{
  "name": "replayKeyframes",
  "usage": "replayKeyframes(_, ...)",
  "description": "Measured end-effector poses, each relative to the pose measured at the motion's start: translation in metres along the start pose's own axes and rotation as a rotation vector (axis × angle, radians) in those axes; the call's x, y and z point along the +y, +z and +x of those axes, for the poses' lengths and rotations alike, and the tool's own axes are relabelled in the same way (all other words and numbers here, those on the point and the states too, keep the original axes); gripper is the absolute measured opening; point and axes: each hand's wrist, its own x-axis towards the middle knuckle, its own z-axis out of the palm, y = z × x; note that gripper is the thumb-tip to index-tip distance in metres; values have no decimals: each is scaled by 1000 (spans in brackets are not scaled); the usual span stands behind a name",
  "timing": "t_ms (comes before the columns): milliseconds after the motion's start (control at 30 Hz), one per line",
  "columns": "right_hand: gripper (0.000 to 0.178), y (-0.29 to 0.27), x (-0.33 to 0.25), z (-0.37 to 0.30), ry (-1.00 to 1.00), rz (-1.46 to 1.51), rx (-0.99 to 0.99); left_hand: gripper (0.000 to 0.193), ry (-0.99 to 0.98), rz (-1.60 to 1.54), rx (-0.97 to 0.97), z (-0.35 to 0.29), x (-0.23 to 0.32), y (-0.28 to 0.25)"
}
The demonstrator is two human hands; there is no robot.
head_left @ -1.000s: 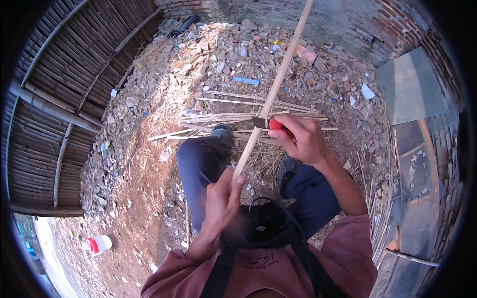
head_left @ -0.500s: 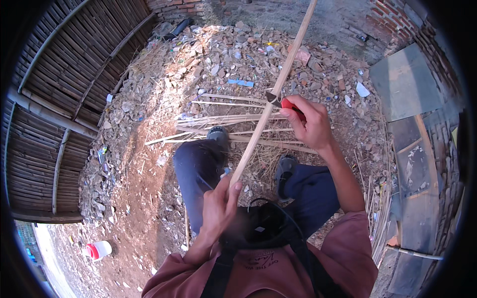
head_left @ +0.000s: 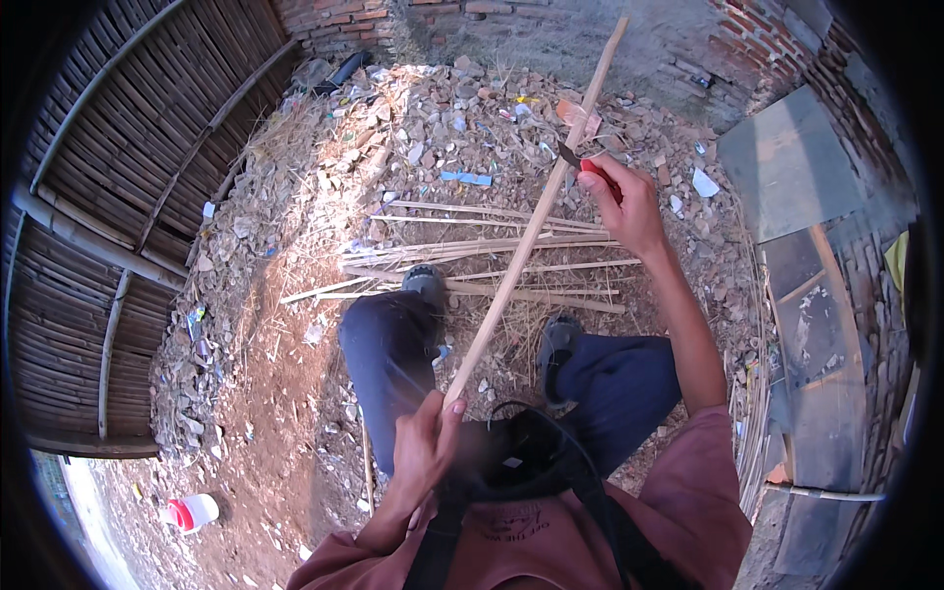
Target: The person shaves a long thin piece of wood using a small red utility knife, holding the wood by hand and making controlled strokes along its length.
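A long pale bamboo strip (head_left: 519,262) slants up and away from my lap toward the far right. Its near end is gripped in my left hand (head_left: 423,442), thumb lying along the strip. My right hand (head_left: 629,209) is closed around the red handle of a knife (head_left: 570,154), whose dark blade lies against the strip in its upper part. On the ground beyond my feet rests a loose bundle of similar bamboo strips (head_left: 433,250), partly behind the held one.
Rubble and litter (head_left: 462,128) cover the ground up to a brick wall (head_left: 472,28). A slatted bamboo wall (head_left: 108,177) stands at left, weathered boards (head_left: 821,324) lean at right. A red-and-white container (head_left: 192,512) sits at lower left. My shoes (head_left: 559,359) flank the strip.
The knife in my right hand has moved farther up the strip, away from me. My left hand, with the strip's near end, has come slightly lower and closer to my body.
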Motion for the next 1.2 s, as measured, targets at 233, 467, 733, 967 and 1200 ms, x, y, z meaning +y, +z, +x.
replayKeyframes(233, 26, 9, 27, 16, 25, -24, -35, 40, -32, 6, -7, -2, -4, -3)
replayKeyframes(467, 30, -3, 85, 43, 113, -28, 104, 44, -47, 52, -32, -17, -16, -9)
replayKeyframes(733, 38, -67, 183, 82, 305, -137, 172, 44, -87, 49, -73, -32, -26, -16)
replayKeyframes(967, 48, -92, 200, 44, 624, -589, -645, 41, -107, 52, 6, -19, -31, -14)
replayKeyframes(1200, 51, -68, 127, 16, 472, -195, -125, 35, -20, -13, 39, 11, -23, -8)
